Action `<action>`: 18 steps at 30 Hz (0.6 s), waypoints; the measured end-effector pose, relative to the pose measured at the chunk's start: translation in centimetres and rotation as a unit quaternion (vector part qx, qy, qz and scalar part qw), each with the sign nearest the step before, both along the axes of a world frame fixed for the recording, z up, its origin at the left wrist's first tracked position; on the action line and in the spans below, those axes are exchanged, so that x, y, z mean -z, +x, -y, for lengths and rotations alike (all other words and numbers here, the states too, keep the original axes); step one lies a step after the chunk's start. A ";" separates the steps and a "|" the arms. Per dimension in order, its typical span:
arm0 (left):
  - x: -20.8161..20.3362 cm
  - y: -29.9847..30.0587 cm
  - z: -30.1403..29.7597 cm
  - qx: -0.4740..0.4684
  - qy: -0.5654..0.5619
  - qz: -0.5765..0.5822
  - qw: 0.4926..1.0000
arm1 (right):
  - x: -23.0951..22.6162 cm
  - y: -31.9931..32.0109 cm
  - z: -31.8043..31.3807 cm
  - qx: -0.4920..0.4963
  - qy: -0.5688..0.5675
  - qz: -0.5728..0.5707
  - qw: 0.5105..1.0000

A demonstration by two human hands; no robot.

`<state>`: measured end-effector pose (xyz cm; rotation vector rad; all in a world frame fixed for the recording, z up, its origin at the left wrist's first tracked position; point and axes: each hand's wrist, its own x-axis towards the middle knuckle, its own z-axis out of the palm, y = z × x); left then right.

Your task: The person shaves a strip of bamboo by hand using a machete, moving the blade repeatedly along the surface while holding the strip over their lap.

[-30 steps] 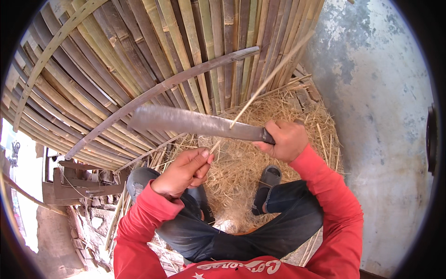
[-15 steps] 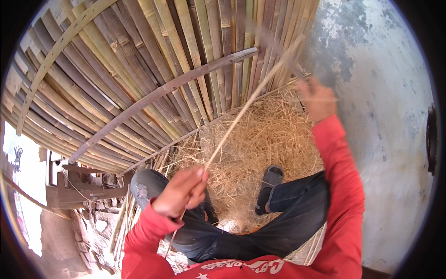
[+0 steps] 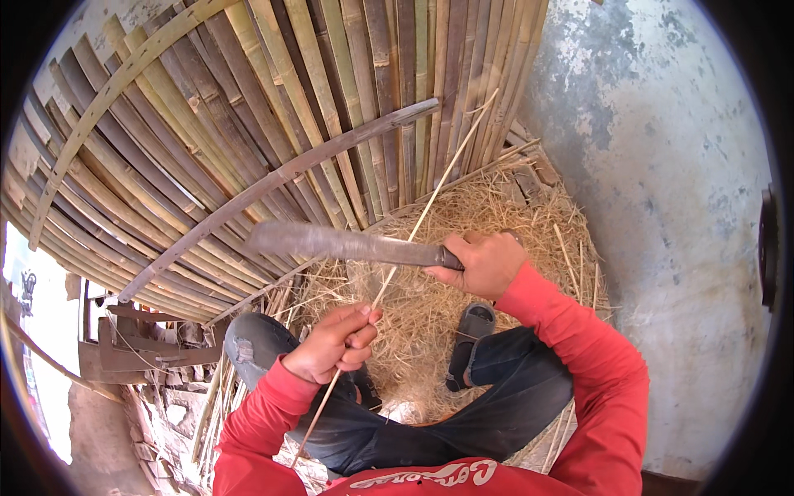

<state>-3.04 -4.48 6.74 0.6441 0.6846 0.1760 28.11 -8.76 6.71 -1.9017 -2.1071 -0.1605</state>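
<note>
A long, thin bamboo strip (image 3: 442,183) slants from low on the left up toward the slatted wall. My left hand (image 3: 337,341) is closed around its lower part, over my bent knee. In my right hand (image 3: 486,261) is the handle of a machete (image 3: 347,245), its broad dark blade pointing left. The blade lies across the strip in this view, a short way above my left hand; its far end is blurred. Whether the edge touches the strip I cannot tell.
A wall of split bamboo slats (image 3: 397,74) with a cross strip (image 3: 281,175) rises ahead. Shavings (image 3: 488,215) cover the floor between my legs. On the right stands a plastered wall (image 3: 662,207). Thin bamboo strips (image 3: 208,405) lie at the left beside rubble.
My right hand has swung from the far right toward the middle, bringing the machete across the strip. My left hand keeps its grip, and the strip's far end has shifted slightly left.
</note>
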 end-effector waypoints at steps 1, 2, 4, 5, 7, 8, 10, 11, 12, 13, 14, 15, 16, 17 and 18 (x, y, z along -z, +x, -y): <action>0.2 -0.8 0.4 0.004 0.001 -0.004 1.000 | 0.5 -0.1 0.0 -0.031 0.009 0.028 0.999; 0.4 -2.5 0.8 0.012 -0.018 -0.002 1.000 | 0.8 1.9 -0.8 0.035 0.033 0.023 0.999; 0.7 -7.6 2.6 0.005 -0.035 -0.019 0.999 | -0.5 8.1 -3.1 0.235 0.056 -0.046 0.969; 1.3 -10.6 3.4 -0.004 -0.025 -0.030 0.999 | -1.4 12.0 -3.6 0.319 0.033 -0.169 0.932; 2.6 -15.5 4.4 0.009 -0.016 -0.037 0.999 | 2.0 22.2 -2.1 0.404 0.159 -0.152 0.888; 2.7 -15.6 4.4 0.006 -0.011 -0.034 0.999 | 3.5 25.3 -2.0 0.411 0.227 -0.164 0.868; 3.0 -15.5 5.5 0.002 0.069 -0.103 0.992 | 3.6 25.5 -1.6 0.421 0.198 -0.285 0.838; 3.3 -14.8 5.6 -0.001 0.063 -0.102 0.993 | 3.6 25.4 -0.7 0.435 0.166 -0.397 0.791; 3.5 -13.7 5.1 0.002 0.084 -0.097 0.992 | 2.7 23.3 -0.8 0.433 0.160 -0.399 0.792; 3.6 -12.6 4.5 0.005 0.108 -0.092 0.990 | 0.5 19.2 -1.7 0.375 0.164 -0.507 0.759; 4.1 -11.8 4.2 0.007 0.123 -0.079 0.989 | -0.8 15.6 -2.6 0.312 0.167 -0.607 0.712; 4.4 -10.7 3.7 0.015 0.125 -0.075 0.989 | -1.5 13.6 -2.6 0.304 0.166 -0.599 0.722; 4.7 -9.6 3.4 0.031 0.162 -0.063 0.984 | -2.2 11.8 -2.7 0.294 0.165 -0.592 0.732; 4.9 -9.0 3.3 0.044 0.199 -0.055 0.978 | -2.7 9.9 -3.0 0.274 0.155 -0.617 0.721; 5.1 -8.5 3.3 0.054 0.232 -0.054 0.970 | -3.1 8.5 -3.1 0.253 0.148 -0.641 0.709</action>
